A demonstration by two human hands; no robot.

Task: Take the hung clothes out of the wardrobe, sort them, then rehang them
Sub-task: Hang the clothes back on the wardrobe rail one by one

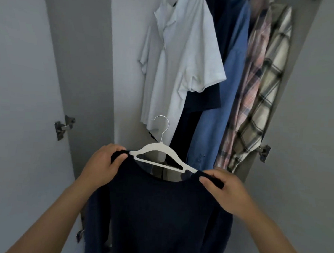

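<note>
Holding a dark blue top (157,213) out in front of the open wardrobe (126,66), low and near the middle of its opening. Left hand (104,163) pinching the left shoulder of the top, fingers curled over the cloth and thumb on the front. Right hand (222,191) pinching the right shoulder the same way, thumb lying along the dark edge. Gripped at both shoulders, most likely to keep the top flat and stop it sliding off.

A white hanger (160,155) sitting inside the neck of the top, one arm under each shoulder, silver hook pointing up and free, not on any rail. Looks like the cloth is being pulled straight on the hanger so it hangs neat.

Farther back, more clothes hanging in the wardrobe, up toward its top edge: a white short-sleeved shirt (181,59) on the left, something dark just behind it, a blue shirt (228,91) beside that, then a pink checked shirt (251,82) and a cream checked shirt (268,89) close to the right wall. Rail itself out of view at the top.

Metal hinges (63,126) on the door edges, left and right.

Probably next: lifting the hook up to the rail. Plenty of room on the left side.
</note>
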